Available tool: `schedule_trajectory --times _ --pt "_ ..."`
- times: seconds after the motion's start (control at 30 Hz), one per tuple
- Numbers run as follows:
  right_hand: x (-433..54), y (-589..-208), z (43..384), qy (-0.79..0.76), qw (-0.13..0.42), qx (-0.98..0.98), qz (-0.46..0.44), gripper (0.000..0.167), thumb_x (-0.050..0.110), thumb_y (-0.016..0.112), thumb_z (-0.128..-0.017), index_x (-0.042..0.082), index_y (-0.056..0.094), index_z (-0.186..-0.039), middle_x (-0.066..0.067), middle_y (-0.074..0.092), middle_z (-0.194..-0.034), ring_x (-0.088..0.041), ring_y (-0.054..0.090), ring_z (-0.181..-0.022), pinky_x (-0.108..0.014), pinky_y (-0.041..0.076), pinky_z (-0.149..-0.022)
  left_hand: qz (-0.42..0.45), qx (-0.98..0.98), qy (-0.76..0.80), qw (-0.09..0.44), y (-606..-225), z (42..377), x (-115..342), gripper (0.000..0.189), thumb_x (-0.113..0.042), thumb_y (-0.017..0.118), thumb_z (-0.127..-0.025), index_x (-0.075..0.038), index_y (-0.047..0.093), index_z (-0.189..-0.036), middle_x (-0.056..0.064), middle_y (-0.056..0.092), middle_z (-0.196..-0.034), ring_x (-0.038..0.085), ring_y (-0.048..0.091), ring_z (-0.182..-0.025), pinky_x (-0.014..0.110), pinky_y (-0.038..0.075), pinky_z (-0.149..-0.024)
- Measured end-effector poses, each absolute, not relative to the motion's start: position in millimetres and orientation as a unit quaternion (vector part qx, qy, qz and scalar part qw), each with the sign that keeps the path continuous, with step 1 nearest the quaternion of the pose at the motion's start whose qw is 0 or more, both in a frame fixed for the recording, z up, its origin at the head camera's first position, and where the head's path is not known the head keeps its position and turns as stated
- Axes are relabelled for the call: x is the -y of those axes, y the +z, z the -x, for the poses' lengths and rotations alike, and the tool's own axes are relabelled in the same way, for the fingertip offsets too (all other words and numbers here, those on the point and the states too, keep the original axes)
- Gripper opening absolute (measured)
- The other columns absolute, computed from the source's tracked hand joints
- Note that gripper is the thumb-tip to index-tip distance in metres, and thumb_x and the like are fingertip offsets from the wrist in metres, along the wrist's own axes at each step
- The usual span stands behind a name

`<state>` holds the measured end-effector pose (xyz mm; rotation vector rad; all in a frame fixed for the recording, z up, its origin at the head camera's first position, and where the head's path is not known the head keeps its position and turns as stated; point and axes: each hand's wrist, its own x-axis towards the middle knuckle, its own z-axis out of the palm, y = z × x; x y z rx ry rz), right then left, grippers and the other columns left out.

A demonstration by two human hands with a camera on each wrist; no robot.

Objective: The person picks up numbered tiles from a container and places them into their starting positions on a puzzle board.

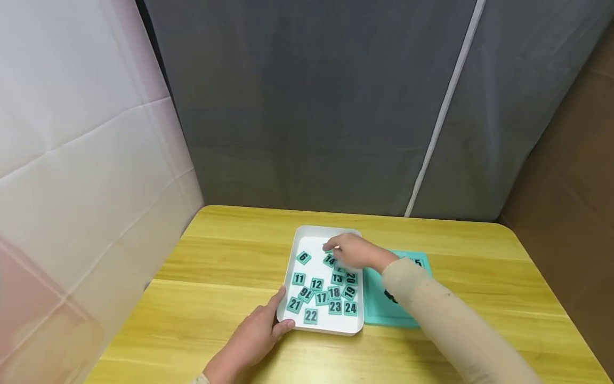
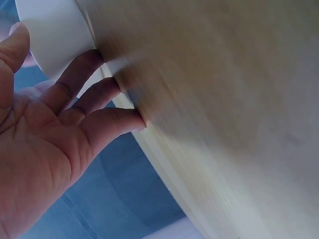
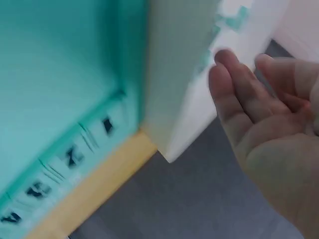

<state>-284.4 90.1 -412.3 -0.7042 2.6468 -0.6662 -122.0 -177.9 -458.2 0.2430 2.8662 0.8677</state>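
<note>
A white tray holds several teal number tiles, among them tile 6, tile 14 and tile 22. My left hand grips the tray's near left corner, thumb at the front rim and index finger along the side. In the left wrist view its other fingertips touch the tabletop. My right hand is over the tray's far right part, partly hiding tiles below it. The right wrist view shows its thumb and fingers apart, with nothing between them.
Right beside the tray lies a teal board, partly covered by my right sleeve. Tiles 1 to 4 sit in a row along its edge in the right wrist view, and a 5 shows in the head view. A grey curtain hangs behind the wooden table.
</note>
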Motion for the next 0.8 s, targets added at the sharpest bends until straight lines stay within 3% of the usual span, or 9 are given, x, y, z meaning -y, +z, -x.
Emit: schedule_trajectory --times 0.23,0.43,0.63,0.8 --pt "-153.0 -357.9 292.9 -0.328 0.097 -0.914 0.217 0.036 0.018 0.051 -0.114 0.006 0.065 -0.144 -0.017 0.068 -0.144 -0.034 0.070 -0.125 -0.054 0.056 -0.110 -0.092 -0.949 0.297 0.059 -455.3 120.6 169.2 0.080 -0.038 0.075 -0.100 -0.007 0.041 -0.165 0.021 0.074 -0.127 0.035 0.069 -0.114 0.058 0.056 -0.100" --pt "-190.7 -344.1 290.8 -0.283 0.100 -0.930 0.214 0.034 0.017 0.050 -0.114 0.005 0.067 -0.141 -0.019 0.069 -0.140 -0.035 0.071 -0.121 -0.054 0.060 -0.102 -0.087 -0.950 0.293 0.064 -453.2 117.1 169.5 0.080 -0.038 0.076 -0.100 -0.007 0.041 -0.164 0.021 0.074 -0.127 0.035 0.069 -0.114 0.059 0.056 -0.099" --pt "-170.6 -361.6 286.4 -0.241 0.151 -0.927 0.244 0.035 0.017 0.050 -0.114 0.004 0.066 -0.142 -0.017 0.069 -0.142 -0.035 0.069 -0.126 -0.053 0.058 -0.106 -0.080 -0.949 0.296 0.071 -453.6 114.7 173.2 0.080 -0.038 0.075 -0.100 -0.007 0.040 -0.165 0.021 0.073 -0.130 0.035 0.068 -0.118 0.059 0.055 -0.102" --pt "-139.3 -381.0 285.5 -0.196 0.159 -0.930 0.265 0.033 0.015 0.053 -0.113 0.005 0.070 -0.140 -0.012 0.070 -0.142 -0.032 0.066 -0.132 -0.050 0.055 -0.113 -0.081 -0.947 0.301 0.079 -455.7 113.8 173.0 0.081 -0.040 0.074 -0.100 -0.008 0.039 -0.165 0.020 0.073 -0.133 0.034 0.068 -0.118 0.058 0.055 -0.102"
